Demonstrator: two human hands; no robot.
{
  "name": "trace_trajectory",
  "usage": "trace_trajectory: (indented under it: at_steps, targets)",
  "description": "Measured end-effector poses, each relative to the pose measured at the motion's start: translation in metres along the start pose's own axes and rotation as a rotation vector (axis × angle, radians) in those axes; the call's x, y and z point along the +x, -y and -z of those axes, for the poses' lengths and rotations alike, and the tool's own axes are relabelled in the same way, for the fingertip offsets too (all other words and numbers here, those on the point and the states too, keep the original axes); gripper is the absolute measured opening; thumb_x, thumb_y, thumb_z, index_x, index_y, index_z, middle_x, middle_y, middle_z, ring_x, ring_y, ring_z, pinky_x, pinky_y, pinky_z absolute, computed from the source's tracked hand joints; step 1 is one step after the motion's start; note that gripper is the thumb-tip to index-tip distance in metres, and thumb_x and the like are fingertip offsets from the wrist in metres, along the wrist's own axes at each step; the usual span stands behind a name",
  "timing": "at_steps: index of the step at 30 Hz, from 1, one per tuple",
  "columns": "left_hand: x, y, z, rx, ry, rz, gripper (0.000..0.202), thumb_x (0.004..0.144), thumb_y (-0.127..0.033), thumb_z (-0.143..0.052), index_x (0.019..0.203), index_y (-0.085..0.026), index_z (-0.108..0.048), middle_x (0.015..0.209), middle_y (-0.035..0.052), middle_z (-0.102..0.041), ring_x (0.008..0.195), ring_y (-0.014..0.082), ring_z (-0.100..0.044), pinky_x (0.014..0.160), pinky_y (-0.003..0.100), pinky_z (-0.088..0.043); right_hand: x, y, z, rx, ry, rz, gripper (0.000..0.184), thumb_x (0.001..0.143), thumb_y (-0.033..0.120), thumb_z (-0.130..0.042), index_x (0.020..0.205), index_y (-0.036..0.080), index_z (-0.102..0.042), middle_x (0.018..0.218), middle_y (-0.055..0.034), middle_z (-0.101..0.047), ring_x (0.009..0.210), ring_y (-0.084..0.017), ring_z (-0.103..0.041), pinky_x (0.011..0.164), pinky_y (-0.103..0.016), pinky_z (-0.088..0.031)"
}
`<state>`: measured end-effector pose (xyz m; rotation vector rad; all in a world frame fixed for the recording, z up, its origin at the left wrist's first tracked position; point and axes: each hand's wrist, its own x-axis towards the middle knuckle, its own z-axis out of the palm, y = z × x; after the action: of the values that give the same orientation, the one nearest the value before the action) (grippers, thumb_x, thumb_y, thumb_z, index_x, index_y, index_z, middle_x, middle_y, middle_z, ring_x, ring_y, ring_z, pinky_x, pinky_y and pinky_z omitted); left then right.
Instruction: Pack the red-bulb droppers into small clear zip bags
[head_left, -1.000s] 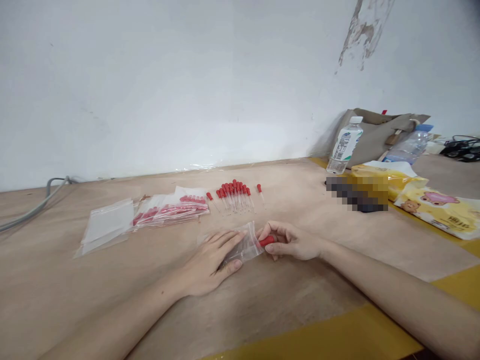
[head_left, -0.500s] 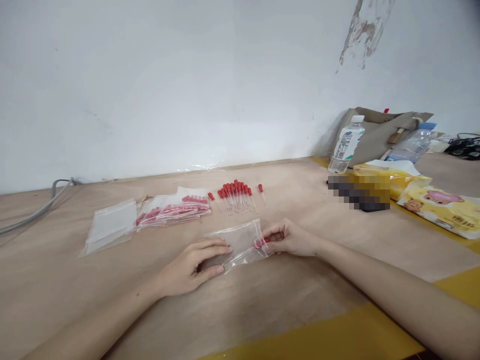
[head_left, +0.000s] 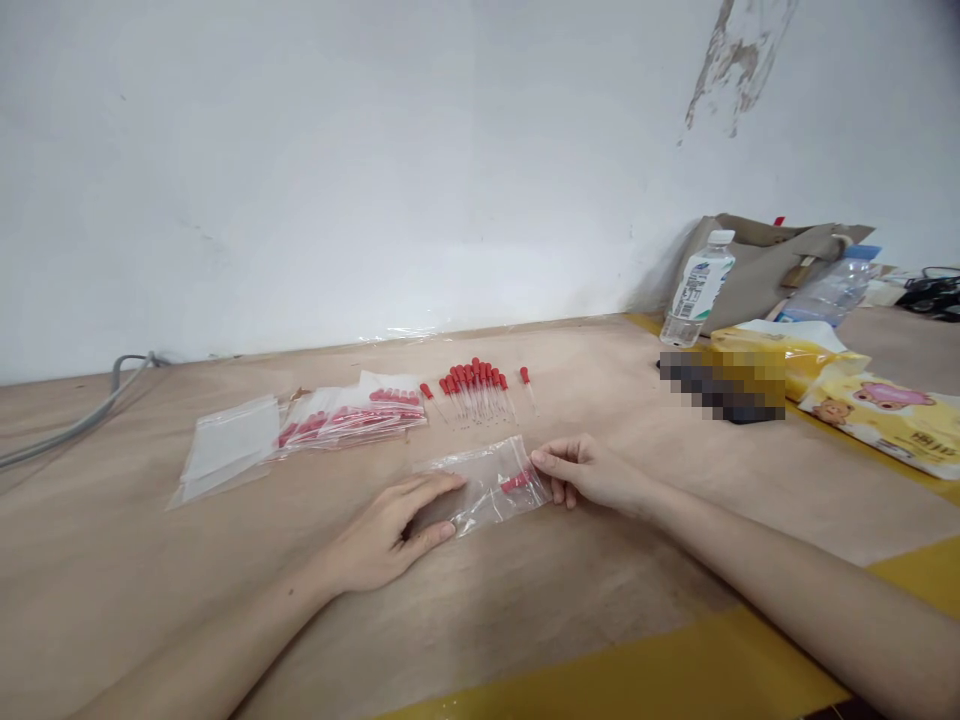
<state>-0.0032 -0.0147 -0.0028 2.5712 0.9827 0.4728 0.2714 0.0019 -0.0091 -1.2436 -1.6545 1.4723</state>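
Note:
A clear zip-lock bag (head_left: 484,465) lies flat on the table between my hands, with red-bulbed droppers (head_left: 516,482) inside near its right end. My left hand (head_left: 394,530) rests over the bag's left end, thumb and fingers apart. At the bag's right edge, my right hand (head_left: 577,468) pinches the plastic between thumb and index finger. Beyond the bag lies a fan of loose droppers (head_left: 474,378) with red bulbs and thin clear stems. One more dropper (head_left: 526,380) is set apart to the right. Filled bags (head_left: 352,420) are piled left of them.
Flat, pale bags (head_left: 229,440) lie farther left, near a grey cable (head_left: 90,420). On the right stand a clear bottle (head_left: 697,290) and a grey-brown bag (head_left: 757,270). A blurred dark object (head_left: 720,385) and yellow tissue packs (head_left: 885,415) lie nearby. A wall closes off the back.
The droppers' red bulbs now lie inside the bag, let go by my right hand. That hand has shifted its fingers to the bag's edge. My left hand has barely moved.

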Motion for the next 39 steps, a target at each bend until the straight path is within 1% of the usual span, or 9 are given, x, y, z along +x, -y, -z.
trace_trajectory:
  at_steps: [5, 10, 15, 21, 23, 26, 31, 35, 39]
  targets:
    - [0.000, 0.000, 0.001, 0.024, 0.030, 0.039, 0.040, 0.091, -0.034, -0.042, 0.131, -0.026, -0.039, 0.131, 0.0039, -0.047, 0.120, 0.0215, -0.044, 0.099, 0.041, -0.038, -0.006, 0.003, -0.010, 0.026, -0.096, -0.033, 0.035, 0.060, 0.044, -0.072, 0.077, 0.016, -0.058, 0.062, 0.0021, -0.057, 0.045, -0.004, -0.042, 0.036, -0.017, -0.029]
    - [-0.001, 0.002, 0.000, 0.038, 0.024, 0.017, 0.044, 0.090, -0.035, -0.043, 0.133, -0.027, -0.037, 0.134, 0.0045, -0.045, 0.122, 0.0228, -0.041, 0.101, 0.043, -0.036, -0.007, 0.004, -0.012, -0.017, -0.186, -0.084, 0.030, 0.065, 0.043, -0.068, 0.071, 0.017, -0.052, 0.046, 0.0064, -0.047, 0.037, -0.004, -0.038, 0.033, -0.017, -0.025]
    - [0.001, 0.003, -0.002, 0.022, 0.036, -0.055, 0.038, 0.091, -0.032, -0.043, 0.128, -0.025, -0.045, 0.130, 0.0038, -0.049, 0.124, 0.0211, -0.039, 0.104, 0.043, -0.033, -0.004, 0.000, -0.006, 0.017, -0.067, -0.024, 0.030, 0.071, 0.044, -0.061, 0.072, 0.018, -0.048, 0.041, 0.0098, -0.042, 0.031, -0.003, -0.035, 0.032, -0.016, -0.023]
    - [0.002, 0.003, -0.001, 0.007, 0.044, -0.062, 0.038, 0.090, -0.031, -0.045, 0.128, -0.027, -0.046, 0.133, 0.0038, -0.046, 0.125, 0.0218, -0.039, 0.104, 0.044, -0.033, -0.006, -0.001, -0.006, 0.063, 0.056, 0.004, 0.032, 0.074, 0.048, -0.056, 0.078, 0.020, -0.041, 0.063, 0.0057, -0.058, 0.029, -0.001, -0.035, 0.031, -0.017, -0.022]
    - [0.002, 0.003, 0.000, 0.004, 0.045, -0.066, 0.037, 0.090, -0.030, -0.045, 0.128, -0.028, -0.047, 0.134, 0.0035, -0.045, 0.125, 0.0227, -0.038, 0.103, 0.044, -0.033, -0.002, -0.002, 0.000, 0.016, -0.018, -0.019, 0.031, 0.071, 0.044, -0.060, 0.080, 0.020, -0.043, 0.057, 0.0071, -0.054, 0.031, -0.003, -0.036, 0.031, -0.017, -0.024]
    - [0.003, 0.004, 0.002, 0.008, 0.066, -0.069, 0.036, 0.092, -0.030, -0.041, 0.128, -0.028, -0.046, 0.135, 0.0029, -0.044, 0.127, 0.0226, -0.036, 0.103, 0.045, -0.033, 0.019, -0.007, 0.018, -0.149, -0.277, 0.012, 0.024, 0.069, 0.036, -0.063, 0.078, 0.018, -0.050, 0.056, 0.0046, -0.053, 0.037, -0.004, -0.040, 0.036, -0.019, -0.030]
    - [0.010, 0.006, 0.004, 0.044, 0.125, -0.068, 0.034, 0.095, -0.029, -0.035, 0.127, -0.031, -0.046, 0.135, 0.0005, -0.044, 0.128, 0.0186, -0.034, 0.107, 0.045, -0.023, 0.077, -0.006, 0.049, -0.556, -0.623, 0.077, 0.020, 0.066, 0.028, -0.063, 0.080, 0.016, -0.057, 0.078, -0.0056, -0.063, 0.071, -0.015, -0.057, 0.064, -0.025, -0.043]
    - [0.012, 0.007, 0.001, 0.059, 0.098, -0.090, 0.035, 0.094, -0.029, -0.037, 0.127, -0.031, -0.046, 0.134, 0.0007, -0.045, 0.127, 0.0183, -0.036, 0.108, 0.046, -0.021, 0.114, 0.008, 0.051, -0.619, -0.645, -0.080, 0.047, 0.065, 0.032, -0.065, 0.105, 0.012, -0.050, 0.101, -0.0161, -0.060, 0.093, -0.025, -0.057, 0.074, -0.033, -0.043]
    - [0.009, 0.005, -0.001, 0.056, 0.069, -0.074, 0.036, 0.091, -0.033, -0.042, 0.128, -0.030, -0.045, 0.137, 0.0021, -0.041, 0.127, 0.0212, -0.035, 0.106, 0.045, -0.027, 0.124, 0.020, 0.049, -0.590, -0.589, -0.154, 0.048, 0.059, 0.019, -0.070, 0.102, 0.008, -0.052, 0.099, -0.0224, -0.059, 0.093, -0.032, -0.057, 0.070, -0.035, -0.044]
